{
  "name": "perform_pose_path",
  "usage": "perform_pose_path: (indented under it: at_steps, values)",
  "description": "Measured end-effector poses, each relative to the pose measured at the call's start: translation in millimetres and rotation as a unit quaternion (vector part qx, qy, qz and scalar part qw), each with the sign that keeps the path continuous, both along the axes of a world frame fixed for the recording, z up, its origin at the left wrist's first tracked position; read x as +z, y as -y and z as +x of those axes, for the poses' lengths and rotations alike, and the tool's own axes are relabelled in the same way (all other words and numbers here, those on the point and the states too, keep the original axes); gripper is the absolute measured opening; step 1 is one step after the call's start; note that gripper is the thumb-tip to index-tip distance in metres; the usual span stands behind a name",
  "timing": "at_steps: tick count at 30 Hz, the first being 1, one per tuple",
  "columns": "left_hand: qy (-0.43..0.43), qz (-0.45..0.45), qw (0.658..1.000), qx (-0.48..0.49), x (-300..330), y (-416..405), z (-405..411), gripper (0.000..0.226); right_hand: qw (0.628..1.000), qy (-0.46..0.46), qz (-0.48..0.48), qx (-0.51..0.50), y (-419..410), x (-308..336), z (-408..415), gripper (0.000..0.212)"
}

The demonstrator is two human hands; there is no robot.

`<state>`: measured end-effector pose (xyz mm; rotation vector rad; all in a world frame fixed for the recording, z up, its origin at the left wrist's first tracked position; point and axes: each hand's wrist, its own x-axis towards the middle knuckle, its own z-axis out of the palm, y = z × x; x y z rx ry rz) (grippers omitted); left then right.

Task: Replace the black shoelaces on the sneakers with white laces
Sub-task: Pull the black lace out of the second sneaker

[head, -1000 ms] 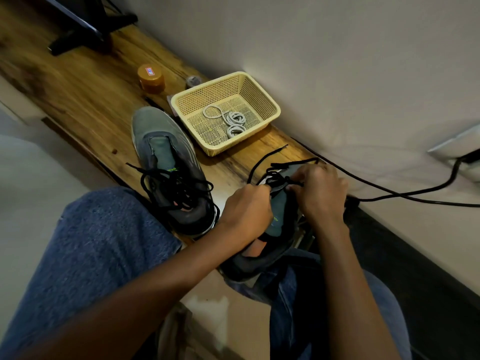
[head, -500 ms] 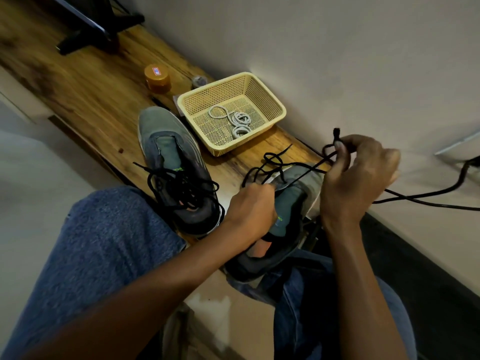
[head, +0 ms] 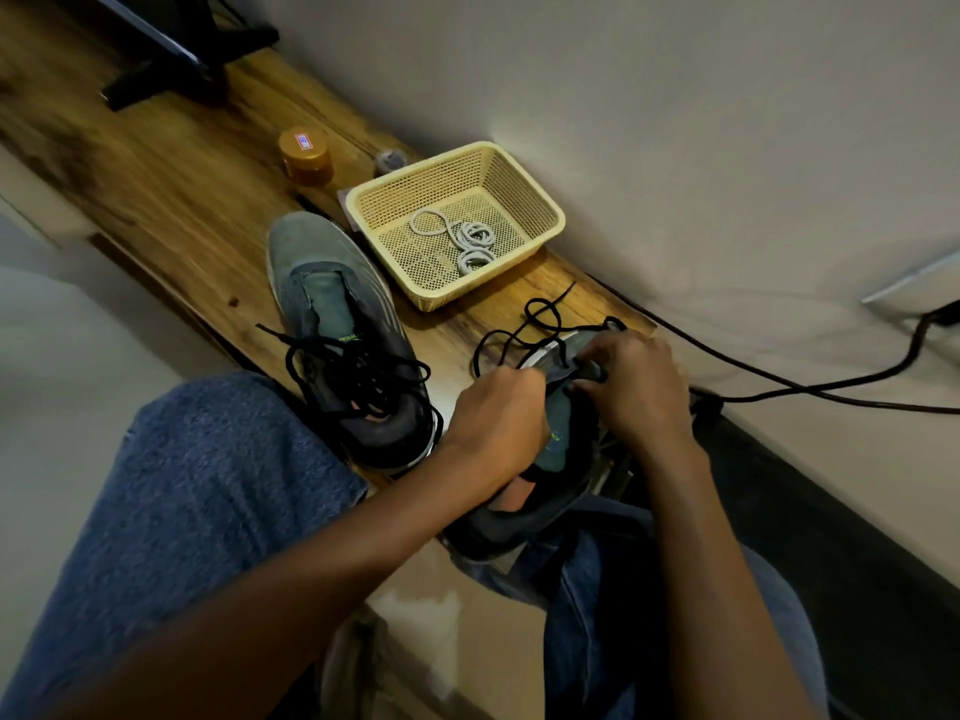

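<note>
A black lace [head: 524, 324] is being unthreaded from the sneaker [head: 558, 444] propped between lap and wooden shelf [head: 171, 200]. The shoe is gripped by the left hand [head: 498, 413]; the lace is pinched near the eyelets by the right hand [head: 639, 387], knuckles up. Another outward pull is judged next (white laces [head: 470, 241] wait in the basket [head: 535, 197]).

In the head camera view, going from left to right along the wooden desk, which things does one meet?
Orange jar → sneaker lying on the desk → yellow basket with white laces → left hand → sneaker being unlaced → right hand at its black lace.
</note>
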<state>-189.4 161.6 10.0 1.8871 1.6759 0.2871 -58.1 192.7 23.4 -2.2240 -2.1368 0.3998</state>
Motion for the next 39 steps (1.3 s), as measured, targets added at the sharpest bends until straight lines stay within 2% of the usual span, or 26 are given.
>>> perform_pose_path:
  at_steps: [7,10,12,15,17,18,20,22,24,27,30,32,34,39]
  values:
    - [-0.002,0.002,1.000,-0.004,0,0,1,0.026,0.997,-0.033,0.055,-0.049,1,-1,-5,0.004]
    - [-0.005,0.008,1.000,0.000,0,-1,0,0.026,0.988,-0.046,0.147,-0.032,4,0,-9,0.004]
    - [-0.005,0.019,1.000,0.007,1,-2,-1,0.027,0.966,-0.077,0.241,-0.041,6,3,-13,0.006]
    - [-0.007,0.042,0.999,0.013,2,-4,-2,0.032,0.905,-0.125,0.400,-0.073,4,10,-17,0.011]
    - [-0.007,0.041,0.999,0.012,3,-5,-2,0.036,0.870,-0.155,0.459,-0.091,4,14,-20,0.016]
    - [-0.007,0.035,0.999,0.008,4,-4,-2,0.036,0.865,-0.159,0.466,-0.096,3,14,-21,0.016]
    - [-0.013,0.015,1.000,-0.003,5,-3,-2,0.034,0.883,-0.146,0.434,-0.102,3,14,-18,0.011]
    - [-0.020,-0.003,1.000,-0.011,5,-2,-3,0.030,0.933,-0.101,0.327,-0.107,1,11,-10,0.008]
    - [-0.025,-0.007,1.000,-0.012,5,-1,-5,0.029,0.971,-0.051,0.202,-0.118,-2,9,-3,0.014]
    - [-0.030,0.006,1.000,-0.007,5,1,-5,0.028,0.991,-0.048,0.091,-0.089,1,9,-2,0.034]
    - [-0.029,0.016,0.999,-0.002,3,1,-3,0.023,0.999,-0.017,0.028,-0.025,4,8,-5,0.035]
    - [-0.030,0.024,0.999,-0.001,2,0,-4,0.021,1.000,0.000,-0.001,-0.017,3,4,-6,0.032]
    - [-0.033,0.028,0.999,-0.001,0,-1,-3,0.020,1.000,0.005,0.010,-0.018,1,-1,-7,0.030]
    - [-0.041,0.027,0.999,-0.006,-3,-3,-3,0.022,0.997,-0.041,0.047,-0.044,3,-2,-10,0.008]
